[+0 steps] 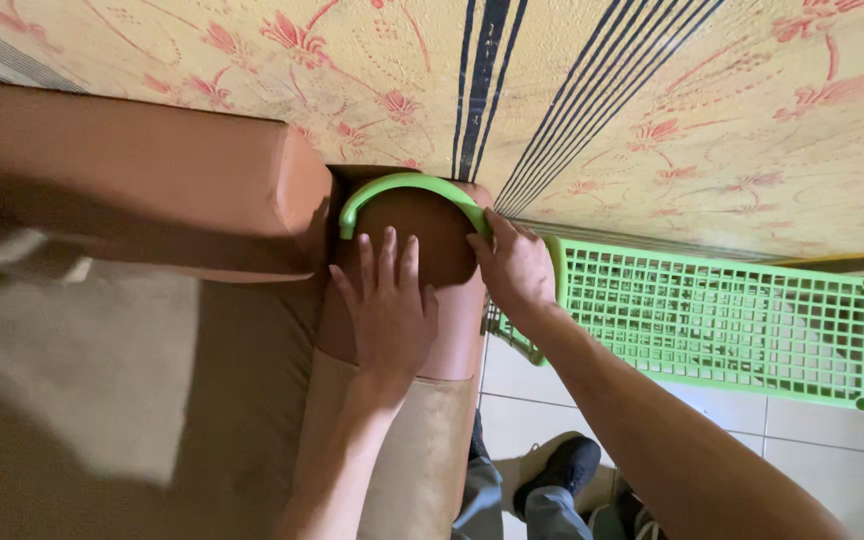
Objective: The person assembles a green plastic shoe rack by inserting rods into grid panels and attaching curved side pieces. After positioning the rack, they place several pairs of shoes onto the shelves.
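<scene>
Curved green plastic handle arches over the brown sofa armrest, just beyond both hands. Right hand grasps its right end, joined to a green plastic grid panel extending rightward. Left hand lies flat, fingers spread, on the armrest. Patterned floral fabric beyond; white tiled floor below.

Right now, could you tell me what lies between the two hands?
In the head view, only the brown sofa armrest shows between the left hand and right hand, under the green curved handle.
</scene>
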